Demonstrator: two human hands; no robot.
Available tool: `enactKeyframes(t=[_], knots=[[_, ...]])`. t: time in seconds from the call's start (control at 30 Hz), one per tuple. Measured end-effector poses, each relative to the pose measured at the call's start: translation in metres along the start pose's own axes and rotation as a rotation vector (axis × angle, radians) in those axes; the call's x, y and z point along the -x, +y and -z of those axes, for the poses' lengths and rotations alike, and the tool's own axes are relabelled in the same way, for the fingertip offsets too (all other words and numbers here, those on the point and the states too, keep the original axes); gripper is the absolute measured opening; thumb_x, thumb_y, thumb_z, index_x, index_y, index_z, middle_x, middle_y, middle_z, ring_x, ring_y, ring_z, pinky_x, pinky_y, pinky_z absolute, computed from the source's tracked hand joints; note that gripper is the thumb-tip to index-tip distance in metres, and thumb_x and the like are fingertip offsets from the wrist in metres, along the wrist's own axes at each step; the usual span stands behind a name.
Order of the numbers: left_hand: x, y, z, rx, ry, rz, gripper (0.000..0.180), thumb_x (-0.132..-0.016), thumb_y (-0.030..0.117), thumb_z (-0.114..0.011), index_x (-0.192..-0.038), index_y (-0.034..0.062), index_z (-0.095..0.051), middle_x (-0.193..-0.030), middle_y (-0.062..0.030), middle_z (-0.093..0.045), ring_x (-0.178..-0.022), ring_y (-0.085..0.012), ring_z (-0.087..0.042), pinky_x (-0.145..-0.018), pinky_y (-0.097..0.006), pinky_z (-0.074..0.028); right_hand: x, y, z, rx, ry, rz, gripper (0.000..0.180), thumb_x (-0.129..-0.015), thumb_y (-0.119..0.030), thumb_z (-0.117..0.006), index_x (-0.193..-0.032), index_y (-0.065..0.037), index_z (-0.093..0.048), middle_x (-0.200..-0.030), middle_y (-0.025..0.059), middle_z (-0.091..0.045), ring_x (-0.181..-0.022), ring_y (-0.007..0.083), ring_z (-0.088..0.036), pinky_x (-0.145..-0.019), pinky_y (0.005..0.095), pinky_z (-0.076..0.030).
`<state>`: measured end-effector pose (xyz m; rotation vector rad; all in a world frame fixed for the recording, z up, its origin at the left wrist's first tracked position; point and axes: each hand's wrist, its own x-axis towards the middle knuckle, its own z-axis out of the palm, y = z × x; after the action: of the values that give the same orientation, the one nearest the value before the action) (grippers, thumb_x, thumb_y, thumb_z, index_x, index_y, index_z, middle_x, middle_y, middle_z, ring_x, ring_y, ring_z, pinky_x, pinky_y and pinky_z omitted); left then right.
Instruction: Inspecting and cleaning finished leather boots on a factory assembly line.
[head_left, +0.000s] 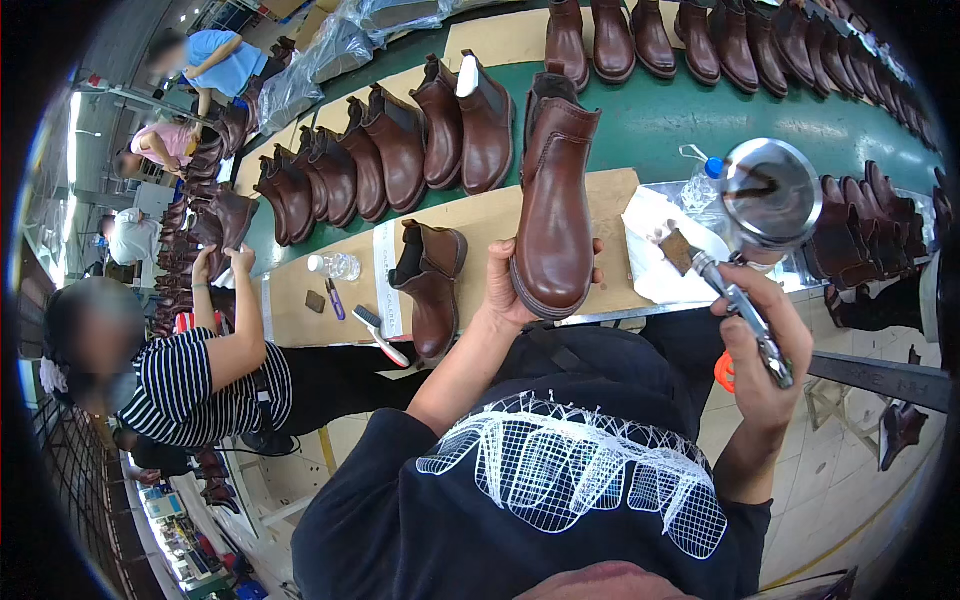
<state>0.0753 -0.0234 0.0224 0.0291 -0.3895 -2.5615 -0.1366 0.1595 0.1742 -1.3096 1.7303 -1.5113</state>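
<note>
My left hand (508, 285) grips a brown leather ankle boot (560, 200) around its sole, fingers behind and thumb at the side. The boot is held up toe-down, its upper facing me. To its right, my right hand (765, 340) is closed around a silver metal spray gun (750, 325). A round shiny metal cup (770, 195) sits just beyond the gun and seems joined to it, though the joint is hidden. The gun's front end is near a brown sponge block (677, 250) on white paper (655, 275). Another brown boot (432, 285) stands left of my left hand.
On the cardboard-covered table (490, 225) lie a brush (382, 338), a purple-handled tool (335, 300) and a small clear bottle (335, 266). Rows of brown boots (385, 150) stand beyond. A blue-capped bottle (705, 185) is by the cup. A striped-shirted person (205, 380) works at left.
</note>
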Motion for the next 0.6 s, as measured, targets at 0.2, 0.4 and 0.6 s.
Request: enactKeyframes(t=[0.2,0.4,0.6], knots=[[0.005,0.002,0.002,-0.008,0.017,0.006,0.092,-0.076,0.045,-0.074,-0.148,0.0071,-0.033,-0.136,-0.0319,-0.048,-0.109,-0.0536,-0.059,-0.089,-0.051,-0.058,-0.002,-0.011,0.002,0.034,0.073,0.142,0.046,-0.087,-0.038,-0.071,-0.108,0.002,-0.068,-0.084,0.0062,-0.063,-0.075,0.0120,-0.057,-0.067,0.0250,-0.042],[0.006,0.003,0.011,0.035,-0.025,0.037,0.093,-0.076,0.045,-0.075,-0.149,0.0064,-0.032,-0.137,-0.0318,-0.047,-0.111,-0.0545,-0.058,-0.090,-0.052,-0.057,0.009,-0.013,-0.007,0.056,-0.024,0.151,0.048,-0.083,-0.048,-0.073,-0.101,-0.003,-0.072,-0.080,0.0042,-0.068,-0.071,0.0153,-0.057,-0.072,0.0296,-0.040],[0.006,0.001,0.010,0.004,-0.033,0.042,0.094,-0.076,0.040,-0.075,-0.150,0.0058,-0.029,-0.139,-0.0302,-0.046,-0.115,-0.0525,-0.057,-0.093,-0.053,-0.055,0.007,-0.010,-0.005,0.072,0.054,0.086,0.047,-0.087,-0.044,-0.071,-0.102,0.000,-0.070,-0.079,0.0060,-0.064,-0.070,0.0138,-0.057,-0.068,0.0274,-0.042]])
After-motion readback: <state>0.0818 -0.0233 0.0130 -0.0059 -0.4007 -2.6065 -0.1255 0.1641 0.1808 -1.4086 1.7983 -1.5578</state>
